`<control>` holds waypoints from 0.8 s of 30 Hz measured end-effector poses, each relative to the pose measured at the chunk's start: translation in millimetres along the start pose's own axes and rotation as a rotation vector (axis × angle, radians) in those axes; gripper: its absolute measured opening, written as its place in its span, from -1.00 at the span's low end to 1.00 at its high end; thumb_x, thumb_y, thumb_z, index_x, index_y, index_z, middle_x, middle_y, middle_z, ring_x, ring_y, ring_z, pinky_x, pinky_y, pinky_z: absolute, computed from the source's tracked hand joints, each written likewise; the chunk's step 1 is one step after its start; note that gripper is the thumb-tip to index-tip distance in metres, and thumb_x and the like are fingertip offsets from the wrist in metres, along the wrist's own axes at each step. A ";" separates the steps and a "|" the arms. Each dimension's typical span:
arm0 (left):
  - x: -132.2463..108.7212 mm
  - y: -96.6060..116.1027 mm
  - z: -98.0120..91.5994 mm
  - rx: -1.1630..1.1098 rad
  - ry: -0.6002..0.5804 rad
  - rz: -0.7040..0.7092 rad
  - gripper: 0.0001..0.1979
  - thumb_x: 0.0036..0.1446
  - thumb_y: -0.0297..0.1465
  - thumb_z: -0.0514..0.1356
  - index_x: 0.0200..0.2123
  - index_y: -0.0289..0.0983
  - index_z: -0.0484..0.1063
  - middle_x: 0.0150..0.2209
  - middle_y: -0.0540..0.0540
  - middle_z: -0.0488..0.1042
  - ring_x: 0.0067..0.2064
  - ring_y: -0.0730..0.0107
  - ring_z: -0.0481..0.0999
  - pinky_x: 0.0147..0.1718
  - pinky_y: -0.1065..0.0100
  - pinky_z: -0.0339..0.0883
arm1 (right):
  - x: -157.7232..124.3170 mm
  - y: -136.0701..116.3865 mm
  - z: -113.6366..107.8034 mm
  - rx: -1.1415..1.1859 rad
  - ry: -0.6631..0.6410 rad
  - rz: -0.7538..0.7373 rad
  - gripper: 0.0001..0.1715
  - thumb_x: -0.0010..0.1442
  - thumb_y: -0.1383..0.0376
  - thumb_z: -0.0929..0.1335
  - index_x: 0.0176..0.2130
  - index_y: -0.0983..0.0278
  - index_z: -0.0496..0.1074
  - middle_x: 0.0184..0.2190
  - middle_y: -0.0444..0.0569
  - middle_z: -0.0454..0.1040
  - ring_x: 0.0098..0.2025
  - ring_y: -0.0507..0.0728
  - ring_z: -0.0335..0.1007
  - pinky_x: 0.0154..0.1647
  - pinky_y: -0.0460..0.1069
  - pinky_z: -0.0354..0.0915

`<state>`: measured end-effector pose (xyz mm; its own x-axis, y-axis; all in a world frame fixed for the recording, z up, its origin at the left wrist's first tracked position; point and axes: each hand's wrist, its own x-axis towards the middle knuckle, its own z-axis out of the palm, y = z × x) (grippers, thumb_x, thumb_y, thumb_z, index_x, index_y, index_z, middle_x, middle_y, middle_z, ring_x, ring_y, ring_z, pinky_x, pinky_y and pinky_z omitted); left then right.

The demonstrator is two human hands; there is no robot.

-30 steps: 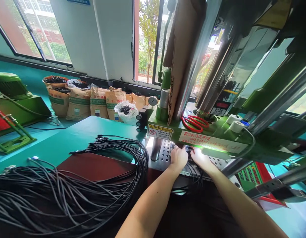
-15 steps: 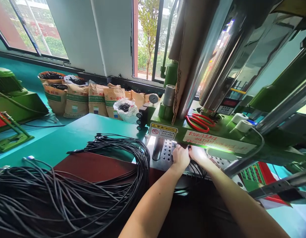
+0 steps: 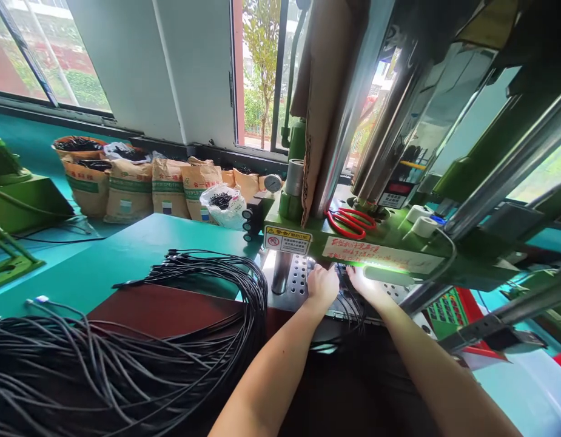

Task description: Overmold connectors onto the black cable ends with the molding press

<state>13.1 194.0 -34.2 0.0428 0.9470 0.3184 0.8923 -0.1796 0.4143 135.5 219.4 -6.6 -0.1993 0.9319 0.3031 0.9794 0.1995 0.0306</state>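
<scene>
Black cables: located under the press beam; dark upper ends between the two hands, lengths running down past the front edge of the perforated plate.

Left hand: fingers curled, at the left of the cable ends; whether a cable is pinched inside cannot be told.

Right hand: fingers extended toward the cable ends; its grip, if any, cannot be told.

Change: half a second ago the fingers of both hands met; now a gap separates them, exposing more cable. The surroundings sit farther left in view.

Overhead limit: the beam's lower edge, bearing a handwritten strip, just above the hands.

Left limit: a steel post, apart from the left hand, with rows of plate holes visible between.

Right side: more perforated plate beyond the right wrist.

Side table: cable bundle arching along the right edge of a brown board; green tabletop extending behind toward the bags.
</scene>
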 end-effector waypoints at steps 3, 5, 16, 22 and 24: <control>1.3 -0.7 3.0 -0.001 0.021 -0.005 -0.72 0.12 -0.37 -0.02 -0.14 -0.20 0.40 -0.29 -0.11 0.49 -0.19 0.28 0.43 -0.23 0.32 0.26 | -12.3 2.6 2.6 0.002 -0.028 0.056 -0.76 0.17 0.31 0.23 -0.21 0.28 0.44 -0.48 -0.03 0.49 -0.44 0.12 0.42 -0.32 -0.02 0.27; 1.9 -1.5 5.0 0.007 0.025 -0.009 -0.73 0.12 -0.37 -0.02 -0.17 -0.21 0.40 -0.27 -0.12 0.48 -0.18 0.27 0.43 -0.23 0.31 0.27 | -16.8 0.9 8.0 0.004 -0.035 0.078 -0.73 0.15 0.34 0.22 -0.17 0.27 0.43 -0.47 -0.04 0.50 -0.44 0.14 0.43 -0.36 -0.04 0.28; 2.3 -2.7 7.1 0.044 -0.006 -0.016 -0.72 0.15 -0.39 -0.06 -0.19 -0.22 0.40 -0.28 -0.14 0.48 -0.17 0.28 0.43 -0.23 0.33 0.27 | -11.2 -13.4 14.0 -0.033 -0.007 0.095 -0.65 0.12 0.44 0.20 -0.09 0.44 0.38 -0.17 0.25 0.45 -0.08 0.26 0.35 -0.08 0.03 0.21; 0.5 -2.1 3.2 0.043 -0.009 -0.017 -0.72 0.15 -0.35 -0.05 -0.15 -0.21 0.38 -0.31 -0.12 0.50 -0.16 0.28 0.44 -0.21 0.33 0.27 | -12.7 -8.5 2.9 -0.053 -0.016 0.018 -0.68 0.19 0.36 0.18 -0.12 0.42 0.39 -0.24 0.23 0.47 -0.17 0.25 0.39 -0.13 0.06 0.24; 0.4 0.7 -1.1 0.039 -0.014 -0.036 -0.73 0.14 -0.36 -0.04 -0.16 -0.22 0.37 -0.29 -0.12 0.50 -0.18 0.28 0.46 -0.23 0.33 0.28 | -17.7 -8.7 0.5 -0.059 -0.016 -0.018 -0.67 0.23 0.32 0.16 -0.14 0.38 0.40 -0.22 0.20 0.46 -0.17 0.23 0.39 -0.13 0.05 0.25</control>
<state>13.2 194.0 -32.8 0.0166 0.9563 0.2920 0.9104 -0.1352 0.3911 130.5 201.3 -12.8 -0.2174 0.9329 0.2871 0.9757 0.1989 0.0923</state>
